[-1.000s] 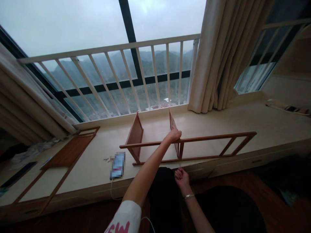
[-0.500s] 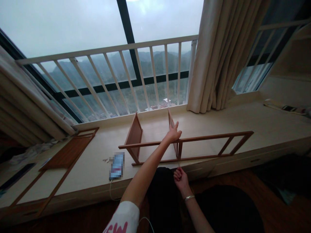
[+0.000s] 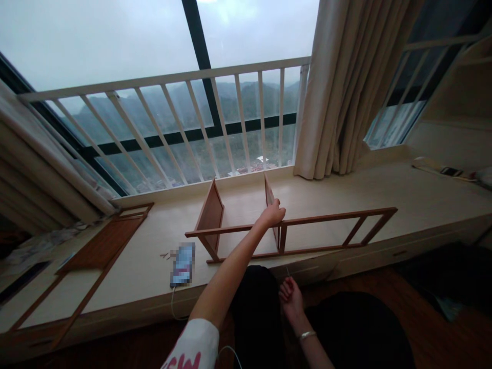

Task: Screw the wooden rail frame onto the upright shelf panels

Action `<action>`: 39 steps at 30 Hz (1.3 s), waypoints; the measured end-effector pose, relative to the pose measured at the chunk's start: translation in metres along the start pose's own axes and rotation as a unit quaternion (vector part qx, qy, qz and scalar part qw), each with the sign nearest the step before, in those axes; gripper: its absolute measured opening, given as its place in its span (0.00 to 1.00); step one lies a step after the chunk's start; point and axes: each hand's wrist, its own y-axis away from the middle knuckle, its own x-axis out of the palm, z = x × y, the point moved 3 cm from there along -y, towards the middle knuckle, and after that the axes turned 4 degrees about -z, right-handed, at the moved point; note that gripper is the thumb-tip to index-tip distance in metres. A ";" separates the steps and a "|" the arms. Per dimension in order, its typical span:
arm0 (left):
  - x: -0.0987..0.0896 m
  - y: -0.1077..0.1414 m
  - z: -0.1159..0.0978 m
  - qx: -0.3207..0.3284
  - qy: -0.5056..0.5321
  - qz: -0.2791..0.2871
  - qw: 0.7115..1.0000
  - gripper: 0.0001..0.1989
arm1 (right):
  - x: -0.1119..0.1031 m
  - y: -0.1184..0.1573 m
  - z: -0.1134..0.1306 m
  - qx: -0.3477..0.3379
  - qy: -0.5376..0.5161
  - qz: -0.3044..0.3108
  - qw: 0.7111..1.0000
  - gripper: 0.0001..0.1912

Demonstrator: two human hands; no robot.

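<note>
A partly joined wooden frame [image 3: 338, 219] stands on its side on the pale ledge, with two upright panels fixed across it. My left hand [image 3: 273, 213] reaches over the frame's long rail and is closed on the right-hand wooden panel [image 3: 268, 190]; its fingertips are partly hidden. To the left, the other wooden panel [image 3: 211, 209] stands untouched. Below the ledge's front edge, in front of the frame, my right hand [image 3: 291, 296] is closed on a thin metal rod [image 3: 287, 272], whose tip pokes up from the fingers. What kind of tool the rod is, I cannot tell.
A second wooden frame [image 3: 102, 241] lies flat at the left. Beside the standing frame are a phone [image 3: 183, 265] with a white cable and several small wooden pegs [image 3: 164, 255]. White railings [image 3: 161, 79] and curtains [image 3: 338, 92] line the window behind the ledge [image 3: 134, 266].
My left hand's fingers, spread apart before, have curled in at the panel. My right hand has moved slightly right and down, and the thin rod now shows above it.
</note>
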 end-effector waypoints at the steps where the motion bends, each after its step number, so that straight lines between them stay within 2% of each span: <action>1: 0.000 0.000 0.000 -0.003 0.005 0.001 1.000 0.22 | 0.000 0.002 0.005 -0.009 0.014 -0.001 1.000 0.11; 5: -0.003 0.001 -0.001 -0.004 0.052 0.007 0.999 0.25 | 0.000 0.011 0.019 -0.057 0.097 -0.019 0.993 0.13; 8: -0.005 0.002 -0.003 0.000 0.109 0.024 0.994 0.28 | 0.004 0.016 0.023 -0.100 0.198 -0.028 0.975 0.17; 10: -0.006 0.004 -0.004 0.002 0.135 0.033 0.990 0.30 | 0.011 0.017 0.026 -0.135 0.283 -0.019 0.949 0.19; 12: -0.007 0.005 -0.006 0.002 0.145 0.037 0.989 0.30 | 0.025 0.015 0.030 -0.180 0.379 0.006 0.908 0.22; 15: -0.009 0.006 -0.008 0.001 0.140 0.041 0.989 0.32 | 0.055 0.008 0.034 -0.232 0.517 0.066 0.821 0.25; 17: -0.009 0.006 -0.009 0.003 0.133 0.046 0.990 0.32 | 0.077 0.001 0.036 -0.248 0.612 0.081 0.746 0.26; 22: -0.008 0.003 -0.007 0.007 0.122 0.053 0.991 0.32 | 0.133 -0.015 0.034 -0.340 0.793 0.052 0.502 0.23; 24: -0.007 0.003 -0.005 0.001 0.125 0.051 0.991 0.32 | 0.150 -0.022 0.029 -0.360 0.833 0.054 0.417 0.20; 26: -0.006 0.002 -0.004 -0.002 0.126 0.048 0.991 0.32 | 0.161 -0.029 0.023 -0.363 0.859 0.079 0.353 0.18; 27: -0.005 0.001 -0.003 -0.002 0.123 0.048 0.991 0.32 | 0.164 -0.033 0.021 -0.362 0.865 0.092 0.334 0.16; 29: -0.004 0.000 -0.002 0.002 0.115 0.050 0.992 0.31 | 0.170 -0.040 0.018 -0.361 0.869 0.115 0.319 0.14; 33: -0.003 -0.002 0.000 0.011 0.103 0.051 0.993 0.32 | 0.177 -0.054 0.013 -0.356 0.864 0.149 0.323 0.11; 36: -0.003 -0.001 0.000 0.011 0.102 0.043 0.994 0.32 | 0.182 -0.063 0.011 -0.350 0.860 0.154 0.339 0.11; 39: -0.005 0.001 -0.001 0.002 0.107 0.044 0.993 0.31 | 0.185 -0.071 0.011 -0.342 0.854 0.129 0.370 0.11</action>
